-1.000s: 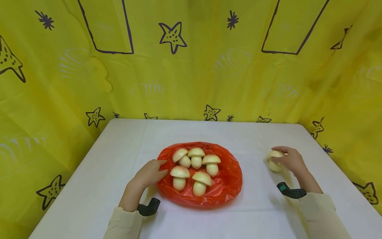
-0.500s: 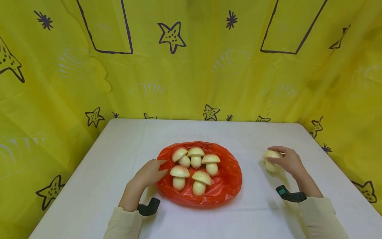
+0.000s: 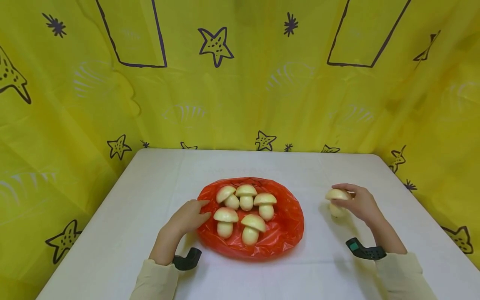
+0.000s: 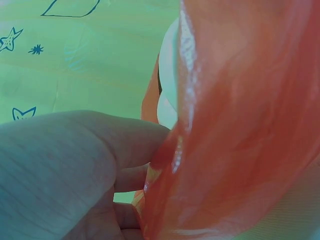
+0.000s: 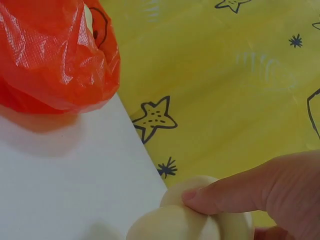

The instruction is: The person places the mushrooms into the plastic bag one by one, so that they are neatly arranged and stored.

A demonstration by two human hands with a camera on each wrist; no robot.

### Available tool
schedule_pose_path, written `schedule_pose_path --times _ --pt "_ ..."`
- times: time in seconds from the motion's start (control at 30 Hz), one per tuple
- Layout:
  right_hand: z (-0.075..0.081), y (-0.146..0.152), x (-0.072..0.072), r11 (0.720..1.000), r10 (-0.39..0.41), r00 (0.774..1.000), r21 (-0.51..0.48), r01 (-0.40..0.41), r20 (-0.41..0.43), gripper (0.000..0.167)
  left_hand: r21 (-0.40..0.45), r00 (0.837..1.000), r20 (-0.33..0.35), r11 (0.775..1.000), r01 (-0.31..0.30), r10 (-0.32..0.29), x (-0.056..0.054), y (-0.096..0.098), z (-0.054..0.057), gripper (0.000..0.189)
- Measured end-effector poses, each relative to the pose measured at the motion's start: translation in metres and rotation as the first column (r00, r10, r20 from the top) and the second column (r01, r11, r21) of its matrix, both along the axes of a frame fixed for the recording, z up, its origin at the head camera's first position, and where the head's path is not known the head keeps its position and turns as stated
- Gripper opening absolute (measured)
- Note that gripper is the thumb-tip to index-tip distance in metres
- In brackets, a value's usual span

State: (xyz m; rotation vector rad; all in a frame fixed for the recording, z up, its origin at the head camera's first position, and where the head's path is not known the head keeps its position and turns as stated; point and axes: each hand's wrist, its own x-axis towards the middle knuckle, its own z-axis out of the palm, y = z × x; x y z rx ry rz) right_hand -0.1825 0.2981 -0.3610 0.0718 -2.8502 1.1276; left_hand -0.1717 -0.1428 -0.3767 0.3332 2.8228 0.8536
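Observation:
In the head view, a red plastic bag lies spread on the table with several pale mushrooms inside it. My left hand is at the bag's left side; the left wrist view shows its thumb and fingers pinching the bag's edge. On the right of the table, my right hand holds another thick-stemmed mushroom by its cap, stem pointing down. Close up in the right wrist view, the thumb presses on this mushroom; the other fingers are mostly hidden.
A white table carries everything. Behind it and at both sides hangs a yellow sheet printed with starfish. A stretch of tabletop lies between the bag and my right hand. Black straps sit on both wrists.
My right hand has moved a little to the left with the mushroom in its fingers. The left hand, the bag and the mushrooms in it stay where they were.

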Motion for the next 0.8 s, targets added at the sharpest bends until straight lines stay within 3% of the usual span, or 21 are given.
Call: schedule_pose_path --times 0.33,0.57,0.8 --pt "0.006 -0.013 0.011 0.999 0.03 0.999 -0.036 -0.031 -0.014 0.048 -0.004 1.0 0.003 1.0 0.001 -0.001 0.0 0.001 0.001 0.04" --pt "0.008 -0.025 0.015 0.997 0.053 0.996 -0.061 -0.057 -0.067 0.045 -0.007 0.996 -0.081 0.999 0.048 -0.048 0.001 0.0 0.001 0.035" --pt "0.014 -0.038 0.019 0.993 0.081 0.994 -0.077 -0.087 -0.077 0.044 0.006 0.996 -0.077 0.999 0.037 -0.036 0.0 -0.001 0.0 0.035"
